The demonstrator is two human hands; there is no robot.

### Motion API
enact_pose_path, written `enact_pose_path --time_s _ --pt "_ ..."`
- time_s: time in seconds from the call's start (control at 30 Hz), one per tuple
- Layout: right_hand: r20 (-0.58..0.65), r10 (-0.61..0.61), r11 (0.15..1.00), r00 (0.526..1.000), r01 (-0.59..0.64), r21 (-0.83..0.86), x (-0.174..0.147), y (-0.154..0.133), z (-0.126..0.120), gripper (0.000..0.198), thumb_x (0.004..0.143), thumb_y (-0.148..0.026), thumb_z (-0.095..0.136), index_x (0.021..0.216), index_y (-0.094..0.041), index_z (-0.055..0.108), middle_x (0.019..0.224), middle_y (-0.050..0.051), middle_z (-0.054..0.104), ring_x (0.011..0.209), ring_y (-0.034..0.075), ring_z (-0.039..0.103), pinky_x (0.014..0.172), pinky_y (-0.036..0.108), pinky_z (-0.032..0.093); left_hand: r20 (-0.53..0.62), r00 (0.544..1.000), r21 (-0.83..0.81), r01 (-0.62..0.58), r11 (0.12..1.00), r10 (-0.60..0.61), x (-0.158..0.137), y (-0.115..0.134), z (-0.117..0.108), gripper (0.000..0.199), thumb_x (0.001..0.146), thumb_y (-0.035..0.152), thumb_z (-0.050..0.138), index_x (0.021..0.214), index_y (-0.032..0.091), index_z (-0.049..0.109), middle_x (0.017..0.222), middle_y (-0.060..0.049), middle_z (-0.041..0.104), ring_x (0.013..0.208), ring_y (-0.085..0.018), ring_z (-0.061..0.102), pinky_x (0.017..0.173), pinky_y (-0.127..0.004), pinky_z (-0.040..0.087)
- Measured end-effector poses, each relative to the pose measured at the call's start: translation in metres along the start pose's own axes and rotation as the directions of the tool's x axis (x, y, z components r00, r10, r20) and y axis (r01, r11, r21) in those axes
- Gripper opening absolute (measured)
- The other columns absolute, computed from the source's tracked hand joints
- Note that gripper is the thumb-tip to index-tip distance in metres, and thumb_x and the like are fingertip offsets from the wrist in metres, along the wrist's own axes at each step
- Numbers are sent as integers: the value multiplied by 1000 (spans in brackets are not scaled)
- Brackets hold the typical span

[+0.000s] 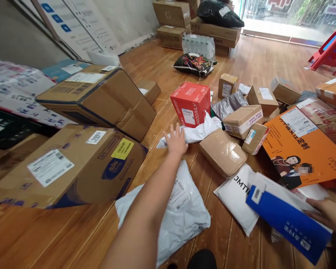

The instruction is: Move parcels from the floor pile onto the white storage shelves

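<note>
My left hand (176, 141) reaches forward over the wooden floor with its fingers spread, touching or just above a white soft parcel (197, 131) that lies in front of a red box (190, 103). My right hand (327, 213) at the lower right grips a blue and white flat mailer (288, 220). Under my left forearm lies a white poly bag (182, 213) with a label. A white bag marked JMTI (235, 198) lies beside the blue mailer.
Two large cardboard boxes (72, 168) (100, 97) stand at the left. A tan padded parcel (222, 151), several small cartons (242, 120) and an orange flat box (305, 149) crowd the right. Stacked cartons (170, 22), a water-bottle pack (198, 45) and a red stool (333, 48) are at the back.
</note>
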State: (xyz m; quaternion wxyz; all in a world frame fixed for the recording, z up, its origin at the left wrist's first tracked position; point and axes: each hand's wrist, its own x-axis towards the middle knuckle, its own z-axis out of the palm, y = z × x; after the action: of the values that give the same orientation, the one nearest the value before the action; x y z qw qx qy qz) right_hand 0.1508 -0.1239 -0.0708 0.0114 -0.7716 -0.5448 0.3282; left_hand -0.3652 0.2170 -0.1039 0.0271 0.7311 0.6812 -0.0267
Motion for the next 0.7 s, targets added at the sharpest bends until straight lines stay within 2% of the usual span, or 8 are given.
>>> enact_pose_path --time_s 0.07,0.13,0.23,0.37,0.5,0.57,0.63,0.7 --pt "-277 -143 967 950 75 -244 -2 24 2 49 68 -60 68 98 -23 79 100 25 76 92 42 69 80 56 53 82 995 7 -62 998 61 25 16 -3 94 81 29 69 161 9 25 170 -22 20 159 -37 2 125 -65 -1" --pt "-414 -339 909 845 180 -376 -7 29 27 52 78 -54 63 115 -20 76 117 25 72 102 42 68 88 58 53 199 976 -36 -86 996 92 33 31 4 89 83 27 67 161 11 27 157 -25 45 153 -37 29 125 -62 -2" --pt "-272 -496 853 825 406 -327 -16 7 90 42 90 -42 57 126 -28 73 120 16 75 107 33 72 89 46 61 287 955 -84 -49 995 71 26 42 23 61 88 15 53 149 14 52 124 -21 72 122 -32 65 123 -55 20" --pt "93 -487 852 869 495 -167 -18 -36 154 46 86 -29 57 130 -33 72 136 12 69 124 33 66 101 47 59 222 973 -160 95 983 -58 14 31 24 50 89 12 41 133 20 64 101 -16 78 96 -30 72 88 -40 51" --pt "182 -300 954 937 295 55 -5 -66 173 56 77 -34 64 132 -24 72 153 17 54 142 39 50 118 56 43 -68 968 -265 218 939 -243 0 4 -5 56 90 6 23 135 14 56 119 -17 71 109 -27 66 90 -36 49" --pt "165 -186 945 969 130 301 5 -82 170 56 79 -54 64 122 -20 75 147 20 59 140 40 52 120 55 39 -250 954 -334 76 940 -166 -28 -7 -10 49 87 6 28 118 16 64 112 -13 70 111 -25 62 99 -37 47" --pt "274 -91 768 957 -108 631 15 -105 161 71 81 -77 51 115 -19 75 137 20 66 130 37 61 115 53 45 -387 918 -363 -239 901 88 -74 -10 1 32 83 11 39 89 21 69 83 -9 65 94 -27 62 103 -46 45" --pt "461 -97 445 882 -376 813 27 -133 151 88 77 -91 38 116 -19 70 132 21 68 119 36 68 101 52 54 -197 908 -400 -419 815 370 -131 -6 23 28 85 19 45 85 25 73 73 -7 61 86 -26 62 101 -47 47"
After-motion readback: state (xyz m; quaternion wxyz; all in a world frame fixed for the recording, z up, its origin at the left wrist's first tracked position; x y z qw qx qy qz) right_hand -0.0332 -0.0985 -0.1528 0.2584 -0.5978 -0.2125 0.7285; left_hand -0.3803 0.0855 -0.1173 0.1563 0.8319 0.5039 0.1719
